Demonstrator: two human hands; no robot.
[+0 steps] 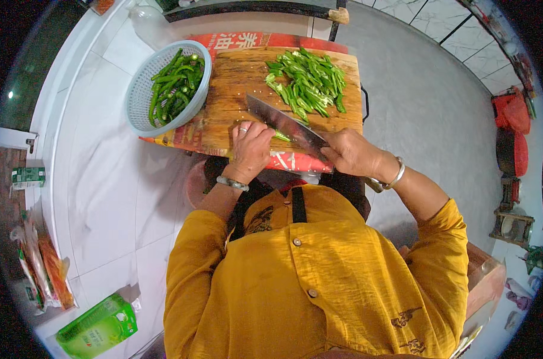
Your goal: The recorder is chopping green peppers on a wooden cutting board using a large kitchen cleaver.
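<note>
My right hand (354,152) grips the handle of a broad-bladed cleaver (282,121), its blade slanting up and to the left over a wooden cutting board (235,85). Beside the blade, the curled fingers of my left hand (252,146) press on a piece of green pepper (281,135) at the board's near side. Part of that piece is hidden by my fingers. A heap of sliced green peppers (309,83) covers the board's upper right. At its left stands a pale blue plastic basket (134,101) holding several whole green peppers (175,89).
Red printed sheeting (294,161) shows under the board. White tiled floor (105,202) lies to the left, with a green pouch (98,327) at lower left. A dark bar (253,10) runs behind the board. Red containers (513,134) stand along the right edge.
</note>
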